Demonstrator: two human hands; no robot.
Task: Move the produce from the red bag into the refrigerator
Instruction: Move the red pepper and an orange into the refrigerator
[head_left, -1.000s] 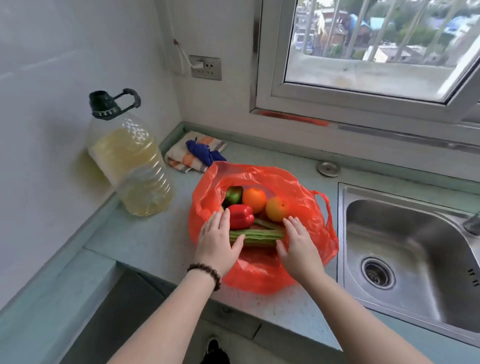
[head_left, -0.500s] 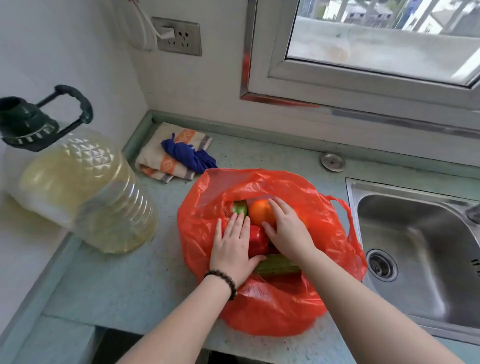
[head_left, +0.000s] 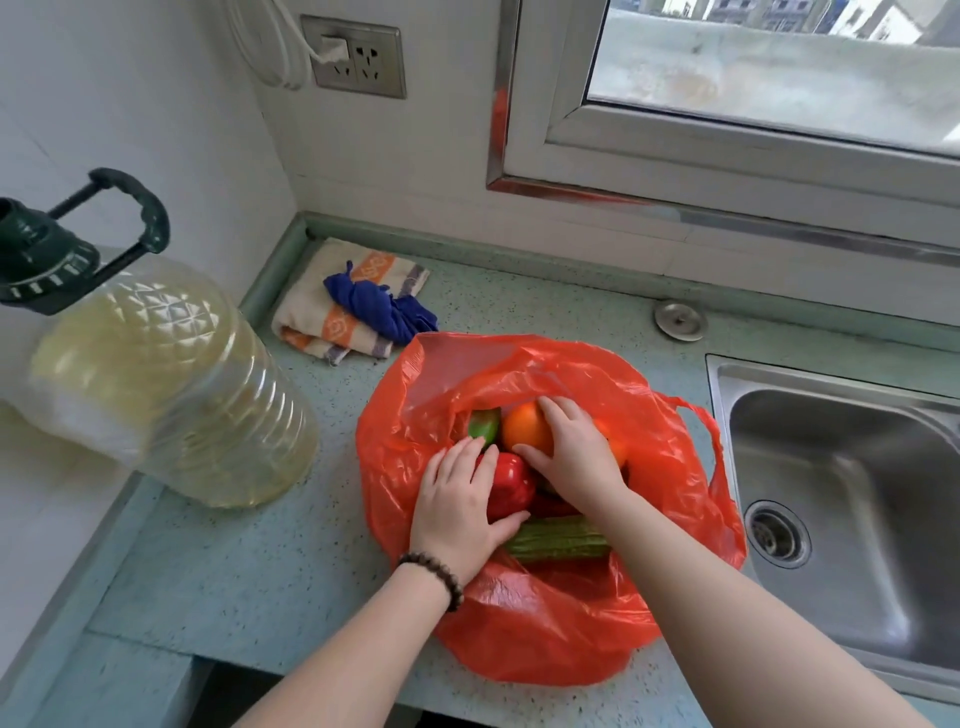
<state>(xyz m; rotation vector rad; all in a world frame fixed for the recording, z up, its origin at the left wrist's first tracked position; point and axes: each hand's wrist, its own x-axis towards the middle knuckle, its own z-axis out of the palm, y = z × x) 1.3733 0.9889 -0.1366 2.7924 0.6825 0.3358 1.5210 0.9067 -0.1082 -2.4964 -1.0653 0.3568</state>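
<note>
The pale speckled tabletop (head_left: 249, 571) runs under a window (head_left: 753, 93), with a steel sink (head_left: 852, 499) sunk into its right side. At the far left stands a big clear jug of yellowish oil (head_left: 171, 395) with a dark green cap and carry handle. The red bag (head_left: 545, 613) lies open on the tabletop between the jug and the sink, its mouth facing up and one loop handle draped toward the sink. Both hands are inside the bag. The left hand (head_left: 457, 509) lies over a red bell pepper (head_left: 511, 486), its fingers curved round the pepper's left side and its thumb at the near edge; a dark bead bracelet (head_left: 434, 574) circles that wrist. The right hand (head_left: 576, 457) curls over an orange (head_left: 524, 428), thumb on its near side. Left of the orange a green pepper (head_left: 484, 425) shows; a ridged green gourd (head_left: 558, 540) lies crosswise nearer, under the right forearm. Beyond the bag sit a folded striped towel (head_left: 337, 312) with a blue cloth (head_left: 379, 309) on it, and a round metal cap (head_left: 680, 320) to the right
</note>
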